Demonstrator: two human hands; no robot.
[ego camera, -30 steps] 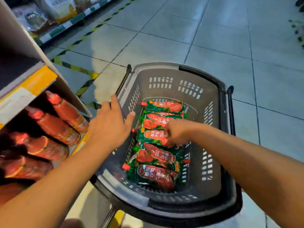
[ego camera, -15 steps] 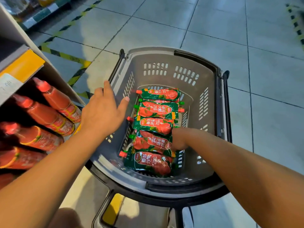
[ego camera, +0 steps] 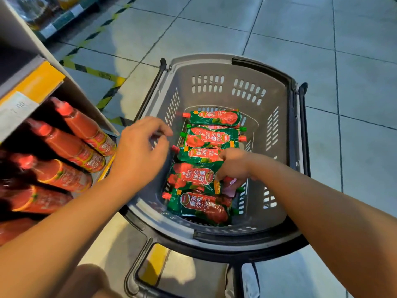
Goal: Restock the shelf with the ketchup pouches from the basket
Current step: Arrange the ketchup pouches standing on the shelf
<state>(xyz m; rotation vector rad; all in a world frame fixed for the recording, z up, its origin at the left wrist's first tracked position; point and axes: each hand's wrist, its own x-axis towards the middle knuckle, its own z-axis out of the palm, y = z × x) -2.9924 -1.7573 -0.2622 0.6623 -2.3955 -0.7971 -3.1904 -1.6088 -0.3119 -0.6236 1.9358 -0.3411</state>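
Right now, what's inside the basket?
The basket holds green-and-red ketchup pouches in an overlapping row; five show on top. More caps poke out beneath, count hidden. The right hand reaches among them; its fingertips are covered.

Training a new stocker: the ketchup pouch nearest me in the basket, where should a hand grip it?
Grip the nearest pouch from above, probably by its long edges: it lies flat, red cap pointing left, free of the right hand on the next pouch.
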